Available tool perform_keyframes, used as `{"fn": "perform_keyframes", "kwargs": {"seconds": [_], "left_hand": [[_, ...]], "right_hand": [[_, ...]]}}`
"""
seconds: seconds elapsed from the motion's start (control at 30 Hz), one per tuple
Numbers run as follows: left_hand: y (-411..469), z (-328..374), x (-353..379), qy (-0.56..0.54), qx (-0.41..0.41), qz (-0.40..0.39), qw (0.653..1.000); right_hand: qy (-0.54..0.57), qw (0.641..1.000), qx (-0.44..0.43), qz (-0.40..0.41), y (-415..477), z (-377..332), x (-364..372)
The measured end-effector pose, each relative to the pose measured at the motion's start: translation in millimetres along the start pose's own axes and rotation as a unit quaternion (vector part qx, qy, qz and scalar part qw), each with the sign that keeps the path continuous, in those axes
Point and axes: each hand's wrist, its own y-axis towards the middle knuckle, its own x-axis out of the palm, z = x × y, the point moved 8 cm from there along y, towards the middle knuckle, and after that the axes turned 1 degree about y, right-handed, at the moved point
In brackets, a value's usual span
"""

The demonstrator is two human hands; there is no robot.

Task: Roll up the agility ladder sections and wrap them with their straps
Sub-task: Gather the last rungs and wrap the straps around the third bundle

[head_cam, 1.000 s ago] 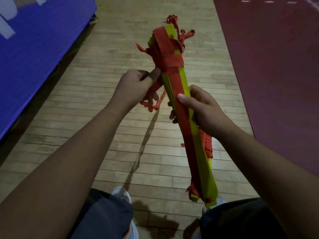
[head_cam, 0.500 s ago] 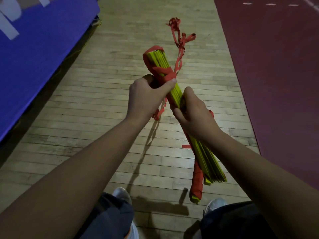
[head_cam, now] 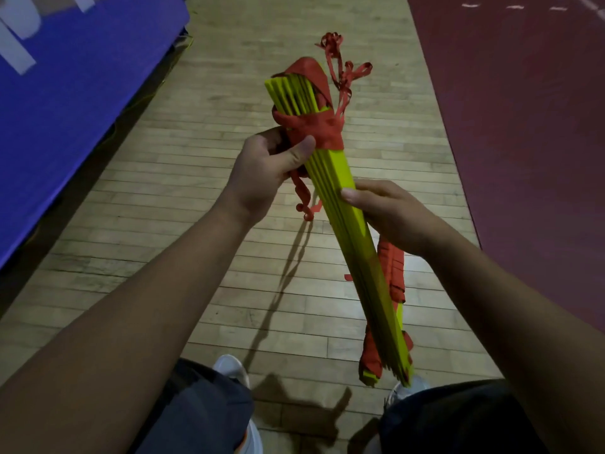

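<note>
The ladder bundle (head_cam: 344, 173) has turned broadside, strap (head_cam: 316, 132) pinched in the left hand (head_cam: 262, 178), right hand (head_cam: 389, 211) with grip round it.

Pale wooden plank floor (head_cam: 196, 257) runs up the middle of the frame. On the right it meets a dark maroon floor area (head_cam: 523, 126) with short white dashes (head_cam: 514, 7) at the upper right. A blue mat (head_cam: 82, 109) with white markings borders it at the upper left. Two white shoes (head_cam: 230, 368) stand on the planks at the bottom.
</note>
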Motion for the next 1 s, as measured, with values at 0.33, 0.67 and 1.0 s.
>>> {"fn": "perform_keyframes", "kwargs": {"seconds": [0.33, 0.67, 1.0], "left_hand": [[1.5, 8.6, -17.5, 0.204, 0.018, -0.009, 0.979], [-4.7, 1.3, -0.4, 0.306, 0.032, 0.058, 0.950], [2.5, -14.1, -15.4, 0.036, -0.083, 0.024, 0.996]], "right_hand": [[0.117, 0.992, -0.018, 0.041, 2.0, -0.4, 5.8], [-0.059, 0.970, -0.018, 0.237, 2.0, -0.5, -22.1], [0.035, 0.980, 0.003, 0.195, -5.2, -2.6, -26.6]]}}
